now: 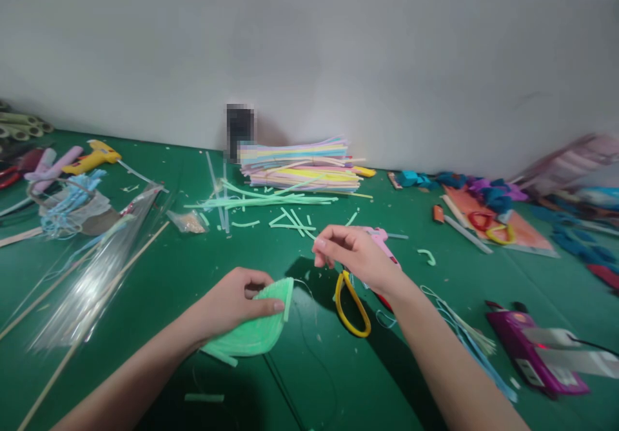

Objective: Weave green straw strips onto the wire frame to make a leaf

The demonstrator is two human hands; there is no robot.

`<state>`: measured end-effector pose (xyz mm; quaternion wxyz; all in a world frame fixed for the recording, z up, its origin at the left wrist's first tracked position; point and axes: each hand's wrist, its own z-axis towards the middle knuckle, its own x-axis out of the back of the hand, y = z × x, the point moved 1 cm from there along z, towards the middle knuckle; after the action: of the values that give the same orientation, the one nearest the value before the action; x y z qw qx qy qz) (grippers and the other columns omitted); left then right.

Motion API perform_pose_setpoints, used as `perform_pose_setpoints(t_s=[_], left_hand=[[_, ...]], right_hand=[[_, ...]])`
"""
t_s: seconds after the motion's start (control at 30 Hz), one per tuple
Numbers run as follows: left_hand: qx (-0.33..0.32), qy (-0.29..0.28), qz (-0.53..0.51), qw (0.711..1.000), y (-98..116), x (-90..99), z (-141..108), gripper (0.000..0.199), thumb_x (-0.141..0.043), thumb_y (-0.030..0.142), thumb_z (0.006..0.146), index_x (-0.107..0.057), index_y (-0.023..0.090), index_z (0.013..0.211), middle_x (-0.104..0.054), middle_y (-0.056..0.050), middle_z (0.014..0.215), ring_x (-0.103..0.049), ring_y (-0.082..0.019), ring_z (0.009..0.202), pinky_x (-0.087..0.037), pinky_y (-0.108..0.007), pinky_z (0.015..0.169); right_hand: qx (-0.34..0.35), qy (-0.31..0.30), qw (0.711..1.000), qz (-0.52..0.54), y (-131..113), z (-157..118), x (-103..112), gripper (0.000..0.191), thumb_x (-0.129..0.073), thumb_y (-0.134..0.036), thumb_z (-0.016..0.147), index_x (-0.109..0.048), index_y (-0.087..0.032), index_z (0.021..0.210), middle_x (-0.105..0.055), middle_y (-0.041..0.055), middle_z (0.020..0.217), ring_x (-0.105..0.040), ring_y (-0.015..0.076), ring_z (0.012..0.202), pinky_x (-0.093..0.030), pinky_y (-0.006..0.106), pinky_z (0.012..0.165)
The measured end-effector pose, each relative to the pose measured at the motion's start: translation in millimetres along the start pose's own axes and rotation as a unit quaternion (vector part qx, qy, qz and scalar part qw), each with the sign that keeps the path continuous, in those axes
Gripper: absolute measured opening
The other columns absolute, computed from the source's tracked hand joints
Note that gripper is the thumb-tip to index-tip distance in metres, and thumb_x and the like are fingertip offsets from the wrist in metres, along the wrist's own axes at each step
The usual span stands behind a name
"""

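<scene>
My left hand [242,302] grips a mint-green piece [265,328] built from rows of fuzzy stems that look like pipe cleaners, thumb on top. One short stem lies along its right edge, and a thin thread trails from there. To the right, my right hand [348,250] hovers above the table with its fingertips pinched together; whatever is between them, if anything, is too small to make out. Below that hand lie scissors with yellow handles [353,311] and a pink glue gun [380,240], both partly hidden. Short green pipe cleaner pieces [293,221] are scattered just beyond it.
Against the wall rests a bundle of pastel pipe cleaners [300,166]. A yellow glue gun [94,157], clear plastic wrap [101,270] and a long thin stick [97,321] are at left. A purple power strip [527,347] with plugs sits at right, near orange-red sheets [527,228].
</scene>
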<state>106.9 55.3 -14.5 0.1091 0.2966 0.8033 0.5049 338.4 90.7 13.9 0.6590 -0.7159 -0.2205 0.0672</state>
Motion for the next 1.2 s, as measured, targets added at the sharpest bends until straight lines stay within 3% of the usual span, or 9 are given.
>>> perform_pose_setpoints(t_s=[0.1, 0.27, 0.43, 0.57, 0.7, 0.83, 0.93, 1.07, 1.2], left_hand=[[-0.011, -0.015, 0.026, 0.999, 0.5, 0.9, -0.3, 0.031, -0.067, 0.047, 0.077, -0.065, 0.016, 0.078, -0.053, 0.003, 0.069, -0.047, -0.013, 0.065, -0.034, -0.023, 0.06], [-0.037, -0.023, 0.061, 0.997, -2.6, 4.0, 0.1, 0.041, -0.05, 0.054, 0.089, -0.061, 0.017, 0.079, -0.043, 0.004, 0.071, -0.036, -0.013, 0.065, -0.029, -0.024, 0.058], [-0.048, 0.066, 0.023, 0.996, -1.2, 14.8, -0.6, 0.038, -0.054, 0.053, 0.088, -0.056, 0.019, 0.073, -0.044, 0.005, 0.069, -0.039, -0.013, 0.065, -0.033, -0.023, 0.061], [-0.022, 0.162, -0.134, 0.977, -0.8, 28.4, -0.3, 0.033, -0.065, 0.053, 0.081, -0.063, 0.019, 0.078, -0.058, 0.003, 0.072, -0.052, -0.013, 0.065, -0.042, -0.023, 0.063], [-0.016, 0.179, -0.304, 0.935, -5.6, 36.7, 4.7, 0.031, -0.072, 0.048, 0.077, -0.067, 0.018, 0.084, -0.063, 0.002, 0.065, -0.058, -0.013, 0.057, -0.048, -0.023, 0.057], [-0.011, 0.193, -0.361, 0.912, -8.4, 38.4, 8.5, 0.026, -0.072, 0.041, 0.079, -0.069, 0.017, 0.086, -0.067, 0.0, 0.066, -0.062, -0.012, 0.055, -0.053, -0.023, 0.059], [-0.011, 0.214, -0.386, 0.897, -6.8, 39.2, 8.3, 0.019, -0.067, 0.034, 0.085, -0.07, 0.016, 0.092, -0.071, -0.002, 0.071, -0.066, -0.014, 0.057, -0.057, -0.025, 0.06], [-0.064, 0.222, -0.436, 0.87, -3.3, 43.9, 7.4, 0.025, -0.049, 0.026, 0.097, -0.07, 0.013, 0.102, -0.076, -0.009, 0.085, -0.073, -0.017, 0.072, -0.06, -0.025, 0.067], [-0.095, 0.187, -0.492, 0.845, -0.1, 48.7, 6.4, 0.037, -0.035, 0.027, 0.102, -0.068, 0.01, 0.108, -0.078, -0.011, 0.088, -0.075, -0.018, 0.079, -0.062, -0.026, 0.072]], right_hand=[[0.02, 0.049, 0.999, -0.008, -6.6, -2.7, 5.9, 0.029, -0.056, -0.046, 0.091, -0.056, -0.021, 0.077, -0.068, 0.0015, 0.072, -0.061, 0.0127, 0.065, -0.047, 0.026, 0.061], [0.028, 0.16, 0.978, -0.134, -17.7, -31.4, 30.7, 0.03, -0.06, -0.045, 0.088, -0.059, -0.022, 0.108, -0.071, 0.008, 0.106, -0.067, 0.0199, 0.088, -0.052, 0.034, 0.076], [-0.136, 0.135, 0.902, -0.387, 11.1, -72.2, 37.0, 0.037, -0.059, -0.05, 0.086, -0.06, -0.023, 0.111, -0.071, 0.0099, 0.105, -0.067, 0.0286, 0.092, -0.052, 0.04, 0.077], [-0.167, 0.109, 0.842, -0.502, 40.9, -78.9, 22.9, 0.054, -0.065, -0.041, 0.081, -0.053, -0.017, 0.128, -0.062, 0.0188, 0.12, -0.06, 0.0361, 0.109, -0.049, 0.045, 0.085], [-0.154, 0.111, 0.836, -0.515, 47.6, -70.5, 15.0, 0.059, -0.063, -0.036, 0.079, -0.049, -0.013, 0.132, -0.06, 0.0212, 0.12, -0.061, 0.0362, 0.106, -0.049, 0.043, 0.083], [-0.169, 0.159, 0.848, -0.476, 42.4, -70.6, 20.4, 0.071, -0.064, -0.035, 0.074, -0.041, -0.016, 0.139, -0.066, 0.0158, 0.109, -0.067, 0.0308, 0.087, -0.049, 0.037, 0.069], [-0.161, 0.181, 0.892, -0.382, 38.9, -75.4, 29.8, 0.07, -0.06, -0.04, 0.077, -0.037, -0.021, 0.14, -0.069, 0.0064, 0.09, -0.065, 0.0234, 0.068, -0.046, 0.033, 0.062], [-0.156, 0.174, 0.966, -0.106, 37.1, -79.3, 41.4, 0.061, -0.06, -0.051, 0.08, -0.045, -0.023, 0.133, -0.069, 0.0061, 0.091, -0.063, 0.0198, 0.069, -0.046, 0.03, 0.059], [-0.142, 0.185, 0.959, 0.164, 38.8, -77.8, 45.5, 0.063, -0.075, -0.047, 0.073, -0.052, -0.024, 0.127, -0.065, 0.0056, 0.092, -0.057, 0.0147, 0.066, -0.045, 0.025, 0.054]])
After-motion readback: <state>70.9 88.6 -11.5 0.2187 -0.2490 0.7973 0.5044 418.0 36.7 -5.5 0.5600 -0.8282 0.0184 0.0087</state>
